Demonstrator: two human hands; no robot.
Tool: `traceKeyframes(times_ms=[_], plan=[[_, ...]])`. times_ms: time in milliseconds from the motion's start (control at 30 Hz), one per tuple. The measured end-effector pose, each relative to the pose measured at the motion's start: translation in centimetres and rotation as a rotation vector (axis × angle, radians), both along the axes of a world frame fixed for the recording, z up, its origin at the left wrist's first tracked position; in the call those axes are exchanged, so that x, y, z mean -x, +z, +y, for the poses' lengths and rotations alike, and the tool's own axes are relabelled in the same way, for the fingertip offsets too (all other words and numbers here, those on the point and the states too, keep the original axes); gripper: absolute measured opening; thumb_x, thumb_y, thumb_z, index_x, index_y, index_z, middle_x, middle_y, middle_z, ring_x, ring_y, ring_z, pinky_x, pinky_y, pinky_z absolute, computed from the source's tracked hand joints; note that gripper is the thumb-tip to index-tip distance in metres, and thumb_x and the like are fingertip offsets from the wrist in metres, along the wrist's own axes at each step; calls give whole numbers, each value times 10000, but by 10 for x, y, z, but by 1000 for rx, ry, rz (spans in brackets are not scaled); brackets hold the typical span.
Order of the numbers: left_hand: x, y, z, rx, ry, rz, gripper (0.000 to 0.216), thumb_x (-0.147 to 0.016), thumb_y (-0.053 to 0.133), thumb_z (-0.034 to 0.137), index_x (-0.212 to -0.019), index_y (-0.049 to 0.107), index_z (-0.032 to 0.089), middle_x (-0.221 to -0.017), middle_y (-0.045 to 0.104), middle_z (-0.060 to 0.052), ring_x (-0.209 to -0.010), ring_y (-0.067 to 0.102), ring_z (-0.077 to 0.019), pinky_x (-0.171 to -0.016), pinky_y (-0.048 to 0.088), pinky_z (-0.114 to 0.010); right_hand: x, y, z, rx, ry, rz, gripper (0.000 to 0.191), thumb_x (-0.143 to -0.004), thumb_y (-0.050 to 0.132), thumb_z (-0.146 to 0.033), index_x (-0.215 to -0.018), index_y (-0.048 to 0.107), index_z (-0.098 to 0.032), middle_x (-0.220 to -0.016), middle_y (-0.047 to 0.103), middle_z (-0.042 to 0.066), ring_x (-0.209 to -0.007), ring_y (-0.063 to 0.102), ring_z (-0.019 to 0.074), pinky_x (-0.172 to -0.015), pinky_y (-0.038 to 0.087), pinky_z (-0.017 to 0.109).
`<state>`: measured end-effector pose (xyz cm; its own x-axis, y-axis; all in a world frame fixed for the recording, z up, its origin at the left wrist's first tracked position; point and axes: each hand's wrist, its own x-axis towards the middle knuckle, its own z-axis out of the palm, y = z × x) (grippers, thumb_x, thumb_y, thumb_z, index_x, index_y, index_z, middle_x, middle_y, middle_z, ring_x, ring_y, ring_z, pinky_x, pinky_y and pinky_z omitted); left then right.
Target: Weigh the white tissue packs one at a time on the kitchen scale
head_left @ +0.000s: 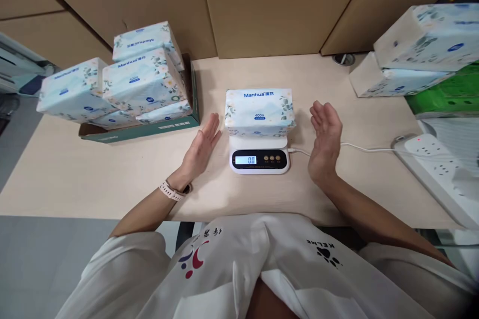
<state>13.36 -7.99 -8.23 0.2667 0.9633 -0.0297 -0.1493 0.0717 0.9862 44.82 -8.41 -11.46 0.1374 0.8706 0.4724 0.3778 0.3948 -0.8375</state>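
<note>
A tissue pack (259, 109) with floral print and blue lettering sits on a white digital kitchen scale (259, 162), whose lit display reads 0.0. To its left, my left hand (201, 148) stands palm inward with fingers stretched out, a little apart from the pack. My right hand (325, 139) is on the other side, also palm inward with straight fingers and a wider gap to the pack. Both hands hold nothing. A pale watch strap (174, 191) circles my left wrist.
At the left, a green cardboard tray (149, 132) holds several tissue packs (144, 79). More packs (434, 37) are stacked at the right on green packaging (445, 90). A white cable (368, 149) runs from the scale to a power strip (430, 159). Cardboard boxes (269, 7) line the back.
</note>
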Motion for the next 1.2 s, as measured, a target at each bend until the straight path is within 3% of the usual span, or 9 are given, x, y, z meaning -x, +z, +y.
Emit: traceKeyframes(times_ms=[233,567,900,1200], plan=[[-6,4,-10,17,-60,-28,897,-963,394,874,-1694,377,354,-1843,156,55,-1737,-17,-287,-1433,47,-516,-3,-2,-4,49,66,38,632,-1075,283,-613,-1651,370,-369,-1684,503,72,-1587,480,325,-1321,364,654],[-5,0,-14,-8,-69,-48,791,-1008,336,834,-1665,421,403,-1829,200,100,-1739,23,-263,-1432,76,-512,-4,2,-11,106,79,-5,702,-1032,248,-712,-1646,363,-389,-1660,537,67,-1571,499,354,-1299,390,671],[-4,-4,-15,1,-72,-53,811,-996,342,842,-1677,399,407,-1828,201,104,-1739,19,-264,-1438,83,-508,-6,5,-12,63,123,6,619,-1097,277,-617,-1578,552,-340,-1621,596,37,-1573,498,314,-1346,345,634],[-4,-1,-16,-7,-94,-44,788,-1015,332,819,-1680,391,401,-1831,183,95,-1739,41,-257,-1439,88,-507,-8,13,-15,196,160,-217,746,-1061,126,-734,-1691,365,-413,-1773,396,-21,-1695,278,305,-1398,202,630]])
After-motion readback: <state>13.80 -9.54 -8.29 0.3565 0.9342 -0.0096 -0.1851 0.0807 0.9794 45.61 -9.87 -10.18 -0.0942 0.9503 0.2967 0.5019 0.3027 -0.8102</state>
